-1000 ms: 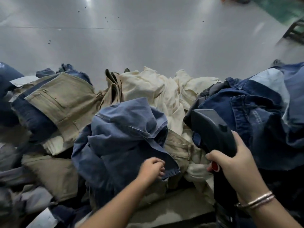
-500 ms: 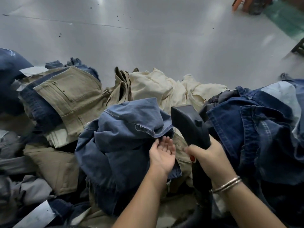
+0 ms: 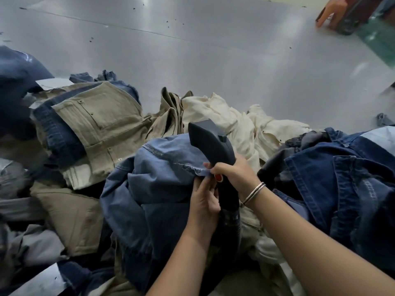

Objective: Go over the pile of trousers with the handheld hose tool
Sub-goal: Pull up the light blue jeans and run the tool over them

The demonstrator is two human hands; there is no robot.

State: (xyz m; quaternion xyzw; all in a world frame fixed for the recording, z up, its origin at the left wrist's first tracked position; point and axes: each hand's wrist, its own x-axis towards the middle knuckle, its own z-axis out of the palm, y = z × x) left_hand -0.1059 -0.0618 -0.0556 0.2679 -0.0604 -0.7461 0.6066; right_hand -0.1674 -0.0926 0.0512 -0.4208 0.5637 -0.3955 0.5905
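Observation:
A pile of trousers fills the lower half of the view. On top in the middle lies a light blue denim pair (image 3: 154,189). The black handheld hose tool (image 3: 210,142) points up and away over that pair, and its ribbed hose (image 3: 232,223) runs down under my arms. My right hand (image 3: 233,173) grips the tool's handle and also pinches the blue pair's hem. My left hand (image 3: 204,198) rests against the same hem and the tool's handle, fingers curled; whether it grips the cloth is unclear.
Khaki trousers (image 3: 102,122) lie at the left, cream ones (image 3: 237,127) behind the tool, dark denim (image 3: 342,184) at the right. Beyond the pile is a shiny grey floor (image 3: 192,50). An orange plastic stool (image 3: 333,12) stands at the far right corner.
My right hand has carried the tool leftward onto the light blue pair. My left hand went from a fist on the cloth to the hem beside the tool's handle.

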